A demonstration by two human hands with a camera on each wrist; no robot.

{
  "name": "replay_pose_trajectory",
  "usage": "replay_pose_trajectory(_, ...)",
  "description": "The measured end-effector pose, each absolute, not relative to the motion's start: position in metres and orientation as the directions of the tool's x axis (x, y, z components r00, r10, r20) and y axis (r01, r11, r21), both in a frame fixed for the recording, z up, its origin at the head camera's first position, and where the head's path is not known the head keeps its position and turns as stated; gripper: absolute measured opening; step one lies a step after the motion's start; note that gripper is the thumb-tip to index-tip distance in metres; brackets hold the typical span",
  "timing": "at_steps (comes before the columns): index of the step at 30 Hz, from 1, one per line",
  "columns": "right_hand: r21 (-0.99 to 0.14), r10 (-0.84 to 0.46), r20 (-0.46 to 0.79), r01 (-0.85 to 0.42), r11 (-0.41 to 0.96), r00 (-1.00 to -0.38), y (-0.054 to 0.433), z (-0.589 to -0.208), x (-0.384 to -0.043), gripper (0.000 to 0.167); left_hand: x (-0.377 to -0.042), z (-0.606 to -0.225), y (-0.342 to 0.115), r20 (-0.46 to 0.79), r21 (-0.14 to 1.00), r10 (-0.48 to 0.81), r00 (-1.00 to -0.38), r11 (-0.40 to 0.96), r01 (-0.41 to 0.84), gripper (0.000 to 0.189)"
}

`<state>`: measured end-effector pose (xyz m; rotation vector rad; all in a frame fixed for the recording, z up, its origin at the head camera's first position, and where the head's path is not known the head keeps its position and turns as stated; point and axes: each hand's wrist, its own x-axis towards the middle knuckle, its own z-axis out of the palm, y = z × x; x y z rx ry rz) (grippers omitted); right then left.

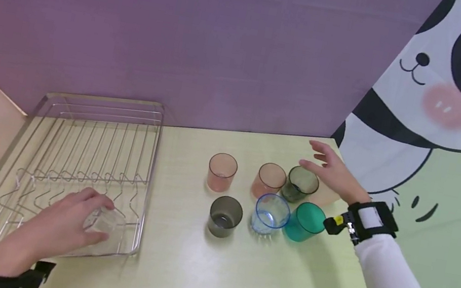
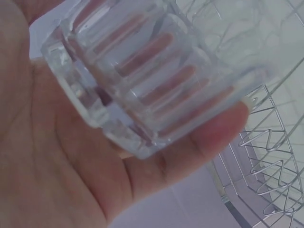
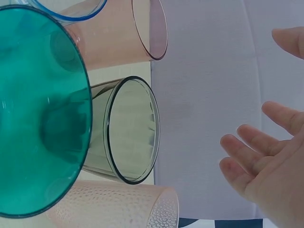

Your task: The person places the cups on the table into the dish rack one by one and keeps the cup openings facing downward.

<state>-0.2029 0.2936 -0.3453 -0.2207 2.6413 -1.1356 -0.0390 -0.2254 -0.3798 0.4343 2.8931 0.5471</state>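
My left hand [image 1: 61,225] grips a clear faceted drinking glass [image 1: 111,228] over the front right part of the wire rack [image 1: 154,151]. In the left wrist view the clear glass [image 2: 142,76] lies tilted across the palm, fingers curled round its ribbed side. My right hand [image 1: 334,171] hovers with spread fingers above the olive-green glass [image 1: 301,185], holding nothing. Beside that glass stand a pink glass [image 1: 269,182], a blue-rimmed glass [image 1: 270,215] and a teal glass [image 1: 304,223]. A dimpled pale pink glass [image 3: 114,204] is partly hidden under my right hand in the head view.
Another pink glass [image 1: 221,173] and a dark grey glass [image 1: 224,217] stand between the rack and the cluster. A purple cloth wall [image 1: 226,61] rises along the back of the table [image 1: 206,284]. A panda-printed cloth [image 1: 460,179] hangs at the right.
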Motion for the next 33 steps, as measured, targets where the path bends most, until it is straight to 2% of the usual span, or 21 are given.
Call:
replay_pose_trajectory(9,-0.724,-0.244,-0.179,-0.04,0.688,-0.953,0.294,-0.347,-0.204,0.08,-0.041,-0.387,-0.225,-0.152,0.363,0.303,-0.941,0.902,0.233,0.057)
replay_pose_trajectory(22,-0.719,-0.233,-0.165,-0.044,0.693,-0.958,0.297,-0.351,-0.208,0.08,-0.045,-0.396,-0.212,-0.152,0.341,0.297,-0.943,0.911,0.232,0.053)
replay_pose_trajectory(33,-0.642,-0.231,-0.098,-0.116,0.758,-0.968,0.302,-0.35,-0.212,0.074,-0.045,-0.406,-0.212,-0.191,0.373,0.28,-0.941,0.907,0.194,0.057)
